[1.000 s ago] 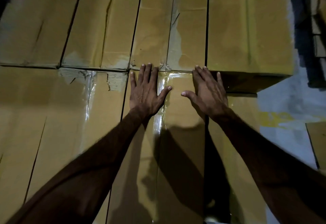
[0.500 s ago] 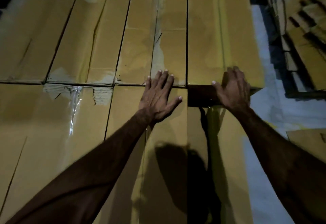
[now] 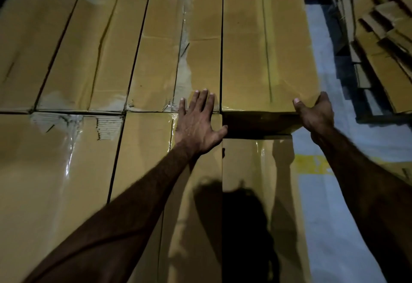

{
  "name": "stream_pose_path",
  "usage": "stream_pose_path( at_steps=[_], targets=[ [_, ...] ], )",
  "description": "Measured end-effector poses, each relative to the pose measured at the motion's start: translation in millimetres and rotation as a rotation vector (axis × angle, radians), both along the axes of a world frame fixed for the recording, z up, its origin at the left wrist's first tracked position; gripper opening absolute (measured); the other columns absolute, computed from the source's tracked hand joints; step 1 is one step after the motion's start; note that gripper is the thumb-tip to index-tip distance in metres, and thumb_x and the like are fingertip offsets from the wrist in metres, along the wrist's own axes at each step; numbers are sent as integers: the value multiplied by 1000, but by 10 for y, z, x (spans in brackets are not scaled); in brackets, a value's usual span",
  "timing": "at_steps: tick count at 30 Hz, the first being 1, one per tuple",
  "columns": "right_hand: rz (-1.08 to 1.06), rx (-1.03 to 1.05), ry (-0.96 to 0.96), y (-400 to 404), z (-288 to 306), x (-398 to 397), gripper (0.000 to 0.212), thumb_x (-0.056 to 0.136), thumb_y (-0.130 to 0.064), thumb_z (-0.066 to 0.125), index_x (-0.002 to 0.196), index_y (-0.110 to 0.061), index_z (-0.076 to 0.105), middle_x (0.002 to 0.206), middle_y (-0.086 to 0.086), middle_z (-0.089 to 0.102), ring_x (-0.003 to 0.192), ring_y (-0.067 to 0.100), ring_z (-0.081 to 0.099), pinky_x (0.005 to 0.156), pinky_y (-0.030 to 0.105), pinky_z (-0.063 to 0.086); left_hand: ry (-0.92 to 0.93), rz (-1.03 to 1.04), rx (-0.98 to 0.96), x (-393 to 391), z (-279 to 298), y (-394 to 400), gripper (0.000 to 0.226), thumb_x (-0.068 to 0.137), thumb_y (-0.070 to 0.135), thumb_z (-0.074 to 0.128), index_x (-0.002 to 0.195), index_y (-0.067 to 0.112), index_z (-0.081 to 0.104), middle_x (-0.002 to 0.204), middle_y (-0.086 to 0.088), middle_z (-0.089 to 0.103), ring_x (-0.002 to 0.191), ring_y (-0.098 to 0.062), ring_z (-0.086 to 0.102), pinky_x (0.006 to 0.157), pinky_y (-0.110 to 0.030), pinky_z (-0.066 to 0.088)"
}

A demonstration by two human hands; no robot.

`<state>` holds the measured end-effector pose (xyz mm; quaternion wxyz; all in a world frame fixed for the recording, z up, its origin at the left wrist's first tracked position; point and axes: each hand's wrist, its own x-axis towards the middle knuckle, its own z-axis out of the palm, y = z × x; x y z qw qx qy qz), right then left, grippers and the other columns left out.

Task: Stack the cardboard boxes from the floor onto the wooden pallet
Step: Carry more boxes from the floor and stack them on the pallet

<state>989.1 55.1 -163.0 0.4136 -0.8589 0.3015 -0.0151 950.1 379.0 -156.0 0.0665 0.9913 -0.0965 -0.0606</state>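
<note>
Two hands on a layer of packed cardboard boxes.
The left hand (image 3: 197, 124) lies flat, fingers spread, across the seam between two boxes (image 3: 142, 148). Beside it, the raised box (image 3: 265, 44) sits atop the stack at the right edge; the right hand (image 3: 316, 113) grips its near right corner, thumb on top, arm outstretched.

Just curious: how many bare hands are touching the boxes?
2: left hand flat on the brown cardboard boxes; right hand grips the raised box's near corner.
</note>
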Motion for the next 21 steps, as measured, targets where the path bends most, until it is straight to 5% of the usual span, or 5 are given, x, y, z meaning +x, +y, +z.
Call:
stream_pose_path(
  at_steps=[11, 21],
  targets=[
    [71, -63, 6, -20, -31, -11, 61, 93, -45, 75, 133, -7, 49, 130, 17, 63, 118, 40, 61, 90, 46, 52, -24, 2, -7, 15, -14, -29, 100, 92, 77, 33, 169, 20, 9, 177, 1, 0, 163, -20, -3, 130, -55, 1],
    [65, -106, 86, 41, 21, 6, 83, 94, -49, 72, 153, -4, 35, 145, 23, 53, 133, 45, 53, 104, 53, 51, -22, -16, 14, 18, -46, -38, 98, 93, 76, 33, 169, 20, 8, 177, 2, 1, 163, -19, -2, 130, -55, 4]
  ],
)
